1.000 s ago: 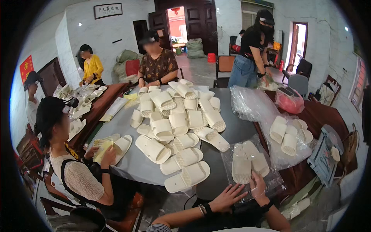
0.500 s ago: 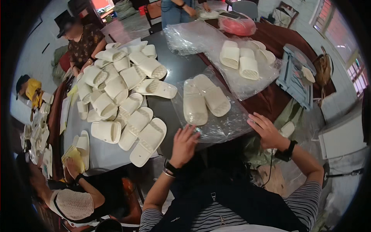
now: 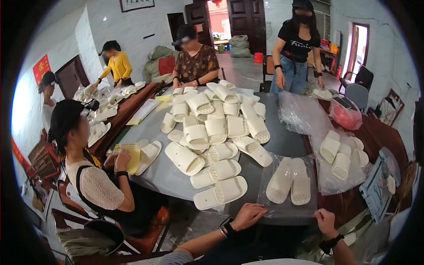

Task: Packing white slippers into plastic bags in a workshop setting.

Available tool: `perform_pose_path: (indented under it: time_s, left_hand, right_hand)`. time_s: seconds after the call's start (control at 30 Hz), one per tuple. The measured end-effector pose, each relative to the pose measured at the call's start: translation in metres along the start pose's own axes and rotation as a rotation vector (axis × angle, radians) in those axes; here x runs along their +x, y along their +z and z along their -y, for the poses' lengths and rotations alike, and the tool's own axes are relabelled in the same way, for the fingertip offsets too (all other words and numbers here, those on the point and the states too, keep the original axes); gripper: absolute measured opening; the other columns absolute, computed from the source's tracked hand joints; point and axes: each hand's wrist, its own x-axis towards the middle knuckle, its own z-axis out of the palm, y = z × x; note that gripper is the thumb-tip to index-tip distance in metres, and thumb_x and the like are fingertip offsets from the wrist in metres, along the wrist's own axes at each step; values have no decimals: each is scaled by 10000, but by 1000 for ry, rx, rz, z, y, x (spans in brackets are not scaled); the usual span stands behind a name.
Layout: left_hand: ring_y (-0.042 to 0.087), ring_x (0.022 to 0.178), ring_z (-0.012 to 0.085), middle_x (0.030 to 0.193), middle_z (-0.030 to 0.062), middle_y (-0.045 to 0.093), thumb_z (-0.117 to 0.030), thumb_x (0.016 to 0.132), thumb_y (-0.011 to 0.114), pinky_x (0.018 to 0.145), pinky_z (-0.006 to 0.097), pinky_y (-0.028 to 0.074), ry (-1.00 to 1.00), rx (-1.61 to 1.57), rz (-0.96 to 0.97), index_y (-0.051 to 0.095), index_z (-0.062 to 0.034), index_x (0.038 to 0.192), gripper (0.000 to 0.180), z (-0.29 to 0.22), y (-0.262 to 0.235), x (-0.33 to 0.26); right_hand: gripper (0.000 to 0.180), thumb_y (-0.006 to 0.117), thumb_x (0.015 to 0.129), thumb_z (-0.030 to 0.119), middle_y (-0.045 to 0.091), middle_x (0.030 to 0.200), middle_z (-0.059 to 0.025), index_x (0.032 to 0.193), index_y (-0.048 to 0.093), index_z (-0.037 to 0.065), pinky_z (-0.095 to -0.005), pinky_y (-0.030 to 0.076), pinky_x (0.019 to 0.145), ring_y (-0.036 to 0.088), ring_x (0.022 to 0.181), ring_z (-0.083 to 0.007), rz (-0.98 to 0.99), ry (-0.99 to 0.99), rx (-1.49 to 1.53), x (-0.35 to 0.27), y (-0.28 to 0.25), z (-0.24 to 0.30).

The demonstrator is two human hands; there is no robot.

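Here, with your left hand (image 3: 249, 215) and right hand (image 3: 326, 221) apparently pinching the near corners of the clear plastic bag (image 3: 289, 212) on the tabletop (image 3: 287, 142), an uneven tug could skew the 2 cream slippers (image 3: 300, 189).

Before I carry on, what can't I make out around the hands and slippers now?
In the head view:
- Right hand: whether it pinches the clear bag; the contact is too small to tell.
- Left hand: its palm, hidden by the hand's own back.
- Slipper pile: the bottom layer, covered by upper ones.
- Right forearm: cut off by the lower edge.
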Motion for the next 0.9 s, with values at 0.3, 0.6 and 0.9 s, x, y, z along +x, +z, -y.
perform_pose_path:
  time_s: [0.3,0.6,0.9]
  left_hand:
    - [605,589,353,590,148,594,-335,910,658,599,435,461,-370,21,-148,635,-68,596,414,-10,-3,25]
    - [633,614,371,676,114,632,-199,907,605,573,492,468,-326,31,104,494,-95,993,175,-25,-3,1]
    - [472,1226,428,1391,217,442,25,745,596,1003,514,406,77,294,47,427,-115,1456,744,-29,-2,45]
  right_hand:
    - [356,787,780,333,657,634,-132,739,692,-8,-366,479,549,645,559,-243,-11,207,-124,46,27,-34]
    - [403,736,895,379,676,976,-109,1100,623,52,-305,492,772,631,892,-199,-521,568,334,-75,28,-99]
    - [542,652,919,534,555,1208,-113,1211,551,89,-365,455,1013,507,1204,-210,133,1078,1495,-77,57,64]
